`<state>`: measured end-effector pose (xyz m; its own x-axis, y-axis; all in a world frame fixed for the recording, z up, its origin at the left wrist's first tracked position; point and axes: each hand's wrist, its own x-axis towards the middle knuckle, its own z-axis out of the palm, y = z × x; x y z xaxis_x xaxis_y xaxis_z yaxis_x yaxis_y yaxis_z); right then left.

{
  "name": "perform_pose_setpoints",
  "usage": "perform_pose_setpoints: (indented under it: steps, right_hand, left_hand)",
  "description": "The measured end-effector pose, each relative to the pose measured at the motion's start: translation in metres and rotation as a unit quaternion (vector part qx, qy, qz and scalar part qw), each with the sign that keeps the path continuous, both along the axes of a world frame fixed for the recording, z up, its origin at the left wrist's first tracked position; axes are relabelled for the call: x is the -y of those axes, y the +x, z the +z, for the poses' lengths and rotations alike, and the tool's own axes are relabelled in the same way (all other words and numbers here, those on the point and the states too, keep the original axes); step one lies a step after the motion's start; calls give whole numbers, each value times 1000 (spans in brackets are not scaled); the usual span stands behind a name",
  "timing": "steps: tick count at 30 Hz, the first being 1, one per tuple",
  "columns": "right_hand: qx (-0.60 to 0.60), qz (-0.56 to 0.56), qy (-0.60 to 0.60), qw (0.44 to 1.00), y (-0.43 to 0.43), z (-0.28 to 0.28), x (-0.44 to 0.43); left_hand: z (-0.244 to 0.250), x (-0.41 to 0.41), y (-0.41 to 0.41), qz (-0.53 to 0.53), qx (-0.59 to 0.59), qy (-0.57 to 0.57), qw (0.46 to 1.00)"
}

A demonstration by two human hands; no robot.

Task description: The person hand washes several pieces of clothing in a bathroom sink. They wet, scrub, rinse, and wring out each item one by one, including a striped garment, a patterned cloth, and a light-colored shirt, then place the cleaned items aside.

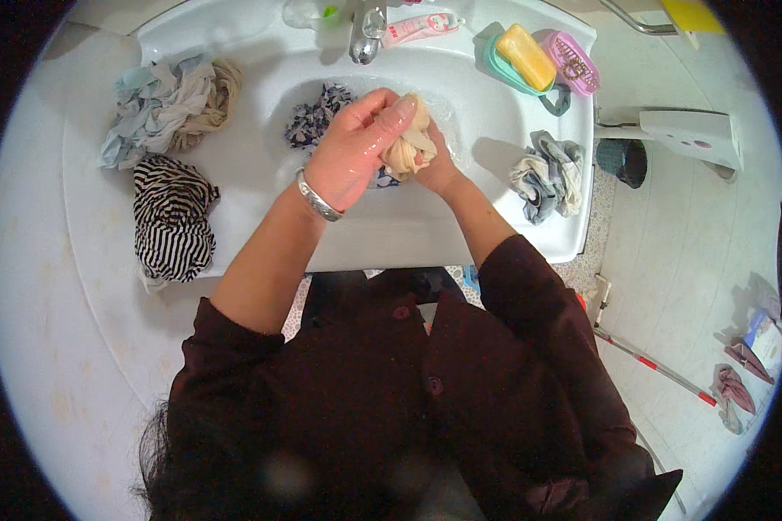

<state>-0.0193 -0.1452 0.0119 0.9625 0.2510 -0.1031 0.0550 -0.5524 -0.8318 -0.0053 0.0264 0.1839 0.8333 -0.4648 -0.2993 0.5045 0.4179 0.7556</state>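
Over the basin of a white washbasin (495,215), my left hand (358,150) and my right hand (440,159) are pressed around a bunched cream cloth (407,146). The left hand looks wet and wears a silver bangle (316,197) at the wrist. Most of the right hand's fingers are hidden behind the cloth. Below the hands, a dark floral cloth (316,117) lies in the basin's water, partly covered by the left hand. The chrome faucet (365,39) stands just beyond them.
Crumpled pale cloths (163,104) and a black-and-white striped cloth (173,218) lie on the left rim. At right are a grey-white cloth (547,176), a yellow soap bar (526,57) in a green dish, and a pink dish (570,62) holding a brush. A pink tube (423,28) lies beside the faucet.
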Motion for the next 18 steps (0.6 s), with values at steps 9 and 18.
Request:
perform_pose_setpoints:
  steps: [9,18]
  right_hand:
    - [-288,-39,36,956,-20,90,13]
    - [-319,-161,373,857,-10,178,-8]
  left_hand:
    - [-91,-78,20,31,33,399,916]
    - [-118,-19,-4,7,-5,203,979]
